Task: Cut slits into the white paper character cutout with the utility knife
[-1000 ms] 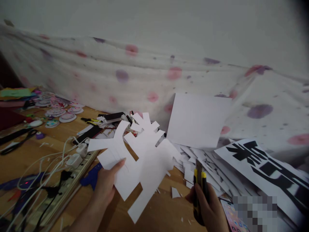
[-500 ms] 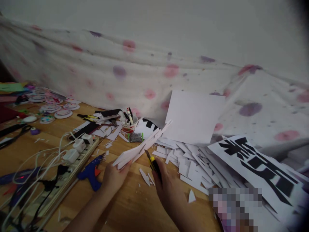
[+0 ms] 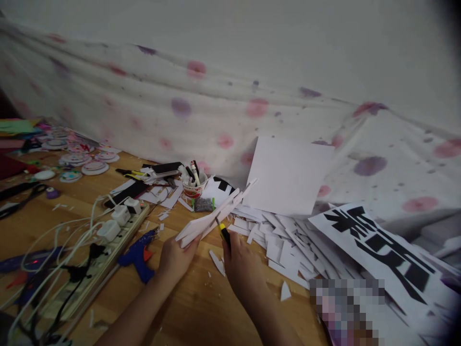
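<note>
My left hand (image 3: 179, 259) grips the near end of a long white foam board piece (image 3: 211, 218), which tilts up and away over the table. In my right hand (image 3: 243, 264) is a yellow and black utility knife (image 3: 224, 232), its blade pointing up and left at the right side of the board piece. Whether the blade touches the board, I cannot tell. A few white offcuts (image 3: 216, 262) lie on the wood between and below my hands. Left of my left hand rests a blue glue gun (image 3: 138, 256).
A power strip (image 3: 95, 269) with white plugs and tangled cables runs along the left. Behind are a cup of pens (image 3: 193, 180) and a leaning white board (image 3: 290, 178). White strips (image 3: 288, 240) pile up at right beside a sheet with black characters (image 3: 378, 250). Decorated discs (image 3: 77, 161) lie far left.
The knife has turned more upright, its blade now nearer the board piece. My left hand and the board have shifted slightly right; my right hand has moved a little.
</note>
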{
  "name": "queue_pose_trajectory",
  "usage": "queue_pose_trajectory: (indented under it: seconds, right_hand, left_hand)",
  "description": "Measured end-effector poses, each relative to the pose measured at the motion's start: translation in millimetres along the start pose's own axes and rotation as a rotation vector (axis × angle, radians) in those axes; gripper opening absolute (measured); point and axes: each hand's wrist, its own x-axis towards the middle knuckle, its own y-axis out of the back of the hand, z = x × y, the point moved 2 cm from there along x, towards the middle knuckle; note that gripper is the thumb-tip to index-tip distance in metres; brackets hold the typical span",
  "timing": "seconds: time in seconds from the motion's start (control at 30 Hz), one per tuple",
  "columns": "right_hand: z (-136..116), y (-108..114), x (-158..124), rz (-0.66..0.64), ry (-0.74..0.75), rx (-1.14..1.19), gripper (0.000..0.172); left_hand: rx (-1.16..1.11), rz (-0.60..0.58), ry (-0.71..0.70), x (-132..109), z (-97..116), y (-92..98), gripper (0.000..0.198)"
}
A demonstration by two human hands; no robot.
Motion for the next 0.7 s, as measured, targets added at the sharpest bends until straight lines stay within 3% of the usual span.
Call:
queue_pose_trajectory:
  seconds: [0.2, 0.4, 0.7]
  right_hand:
    - [-1.0, -5.8, 1.2, -0.060, 0.026, -0.036, 0.018]
    - [-2.2, -4.1, 5.4, 0.041, 0.066, -0.026, 0.019]
    - [1.6, -23.0, 6.0, -0.050, 0.054, -0.043, 0.016]
  left_hand:
    - [0.010, -0.019, -0.005, 0.5, -3.7, -0.1, 0.024]
    - [-0.013, -0.039, -0.004, 3.1, -2.3, 0.7, 0.023]
    - [0.003, -0.019, -0.001, 4.6, -4.1, 0.5, 0.020]
